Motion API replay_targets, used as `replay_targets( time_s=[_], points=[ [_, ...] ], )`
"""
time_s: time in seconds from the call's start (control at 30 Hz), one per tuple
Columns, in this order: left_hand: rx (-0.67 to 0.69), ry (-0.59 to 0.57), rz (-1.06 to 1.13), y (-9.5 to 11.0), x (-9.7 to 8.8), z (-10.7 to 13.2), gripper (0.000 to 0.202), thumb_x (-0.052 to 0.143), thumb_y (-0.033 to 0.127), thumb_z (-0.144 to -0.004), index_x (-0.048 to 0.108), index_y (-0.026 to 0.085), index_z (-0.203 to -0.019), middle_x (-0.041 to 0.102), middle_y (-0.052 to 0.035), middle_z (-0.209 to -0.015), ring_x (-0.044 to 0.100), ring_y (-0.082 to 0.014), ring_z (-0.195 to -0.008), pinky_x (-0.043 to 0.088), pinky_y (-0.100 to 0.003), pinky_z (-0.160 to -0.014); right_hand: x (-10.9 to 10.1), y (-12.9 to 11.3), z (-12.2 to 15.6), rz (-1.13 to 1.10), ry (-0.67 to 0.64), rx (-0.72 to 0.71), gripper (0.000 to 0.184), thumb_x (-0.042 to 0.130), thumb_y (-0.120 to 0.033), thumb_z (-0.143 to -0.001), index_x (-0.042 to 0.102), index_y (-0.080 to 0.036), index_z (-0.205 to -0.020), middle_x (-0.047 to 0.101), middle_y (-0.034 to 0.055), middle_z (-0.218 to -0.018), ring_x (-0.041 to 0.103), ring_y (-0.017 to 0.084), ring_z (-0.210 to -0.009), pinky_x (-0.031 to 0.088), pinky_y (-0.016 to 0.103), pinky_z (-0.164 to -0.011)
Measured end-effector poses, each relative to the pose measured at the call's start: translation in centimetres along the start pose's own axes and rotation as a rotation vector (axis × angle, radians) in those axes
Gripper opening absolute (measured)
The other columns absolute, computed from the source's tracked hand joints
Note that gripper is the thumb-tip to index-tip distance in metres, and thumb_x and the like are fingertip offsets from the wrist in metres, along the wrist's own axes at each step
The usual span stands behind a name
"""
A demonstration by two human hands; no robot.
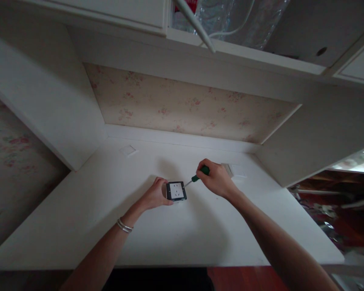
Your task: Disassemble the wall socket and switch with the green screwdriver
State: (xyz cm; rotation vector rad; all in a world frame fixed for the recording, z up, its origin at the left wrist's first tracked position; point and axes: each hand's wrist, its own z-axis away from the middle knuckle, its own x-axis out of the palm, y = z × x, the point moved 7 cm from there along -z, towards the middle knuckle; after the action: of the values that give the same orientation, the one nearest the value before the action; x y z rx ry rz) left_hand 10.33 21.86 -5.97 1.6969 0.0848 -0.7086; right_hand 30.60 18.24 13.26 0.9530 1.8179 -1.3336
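Observation:
A small square wall socket (176, 190) with a white face and dark frame lies on the white desk (182, 238). My left hand (155, 195) grips its left side, fingers curled around the edge. My right hand (217, 178) is closed around a green-handled screwdriver (197, 177). The metal tip of the screwdriver points down-left and meets the socket's right edge.
A white rectangular piece (234, 170) lies just behind my right hand. A flat square patch (128, 150) sits at the back left of the desk. Flowered wallpaper covers the back wall, white side panels close in both sides, and a shelf hangs overhead.

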Motion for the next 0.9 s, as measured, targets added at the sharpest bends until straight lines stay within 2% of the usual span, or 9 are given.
replay_targets(
  time_s=[0.13,0.33,0.5,0.63,0.77,0.87,0.9],
  points=[
    [0.01,-0.006,-0.019,0.2,0.0,0.0,0.08,0.09,0.032,-0.047,0.054,0.017,-0.117,0.052,-0.0089,-0.12,0.056,-0.0266,-0.106,0.049,-0.039,-0.092,0.3,-0.4,0.1,0.005,-0.031,-0.024,0.005,0.057,-0.02,-0.079,0.06,-0.022,-0.082,0.066,-0.0005,-0.073,0.057,0.015,-0.064,0.037,0.024,-0.062],
    [0.042,-0.063,-0.093,0.7,0.3,0.2,0.096,0.09,0.04,-0.047,0.048,0.019,-0.131,0.044,-0.0104,-0.132,0.052,-0.0289,-0.117,0.045,-0.041,-0.101,0.4,-0.6,0.3,0.003,-0.028,-0.049,0.004,0.056,-0.021,-0.08,0.059,-0.021,-0.083,0.066,0.0001,-0.075,0.057,0.015,-0.066,0.038,0.025,-0.063],
    [0.062,-0.101,-0.154,1.0,0.3,0.3,0.086,0.087,0.04,-0.055,0.05,0.025,-0.131,0.045,-0.0064,-0.129,0.056,-0.0264,-0.112,0.044,-0.038,-0.102,0.5,-0.7,0.4,0.035,-0.041,-0.074,0.005,0.056,-0.019,-0.081,0.059,-0.021,-0.085,0.067,0.0007,-0.079,0.058,0.016,-0.068,0.038,0.025,-0.066],
    [0.064,-0.082,-0.104,0.9,0.3,0.2,0.087,0.089,0.038,-0.051,0.052,0.022,-0.128,0.048,-0.0066,-0.125,0.056,-0.0272,-0.111,0.044,-0.039,-0.101,0.6,-1.0,0.3,0.069,-0.068,-0.083,0.003,0.055,-0.023,-0.086,0.058,-0.021,-0.087,0.067,0.0017,-0.082,0.059,0.016,-0.07,0.039,0.026,-0.066],
    [0.05,-0.061,-0.077,0.7,0.4,0.0,0.086,0.09,0.035,-0.047,0.053,0.021,-0.124,0.05,-0.0064,-0.121,0.056,-0.0271,-0.109,0.045,-0.039,-0.099,0.8,-1.9,0.0,0.111,-0.116,-0.136,0.019,0.048,-0.033,-0.097,0.059,-0.021,-0.087,0.068,0.0041,-0.086,0.06,0.017,-0.072,0.039,0.027,-0.067],
    [0.046,-0.057,-0.084,0.9,0.3,-0.1,0.083,0.09,0.032,-0.047,0.054,0.019,-0.121,0.051,-0.0063,-0.119,0.056,-0.0262,-0.107,0.045,-0.038,-0.097,0.9,-2.5,-0.2,0.099,-0.169,-0.204,0.011,0.051,-0.023,-0.093,0.059,-0.02,-0.1,0.067,0.0058,-0.098,0.061,0.017,-0.079,0.041,0.028,-0.071],
    [0.046,-0.06,-0.083,1.0,0.3,-0.1,0.082,0.09,0.031,-0.047,0.054,0.019,-0.12,0.051,-0.0062,-0.118,0.057,-0.026,-0.107,0.046,-0.038,-0.096,1.0,-2.8,-0.3,0.077,-0.204,-0.234,0.016,0.052,-0.018,-0.09,0.057,-0.02,-0.105,0.066,0.0062,-0.103,0.061,0.017,-0.082,0.042,0.028,-0.073]
  ],
)
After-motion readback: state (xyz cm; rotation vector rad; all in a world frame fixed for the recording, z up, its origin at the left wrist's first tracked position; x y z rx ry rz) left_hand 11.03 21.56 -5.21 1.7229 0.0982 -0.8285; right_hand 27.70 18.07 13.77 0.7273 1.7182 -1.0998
